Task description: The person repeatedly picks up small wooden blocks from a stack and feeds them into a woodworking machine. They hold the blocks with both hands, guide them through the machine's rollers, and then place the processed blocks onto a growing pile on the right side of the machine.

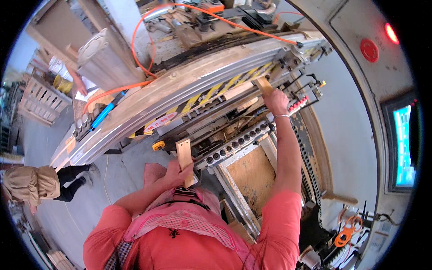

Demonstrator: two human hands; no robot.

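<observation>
Close to my body, my left hand [175, 173] is closed round a short wooden board [184, 155] held upright, with small holes near its top end. My right arm reaches forward into the woodworking machine. There my right hand [276, 101] is closed on the end of another wooden piece [262, 84], under the striped guard. Between the hands runs a rail with a row of round black sockets [235, 145]. Behind it lie a machine bed with dark bars and wood chips. Part of each piece is hidden by my fingers.
A long beam [180, 81] with a striped warning strip [198, 101] crosses ahead. An orange hose [135, 33] loops over it. A control panel with a red button [369, 50] and lit screen [405, 146] stands right. At left are another person [33, 184] and a blue tool [105, 112].
</observation>
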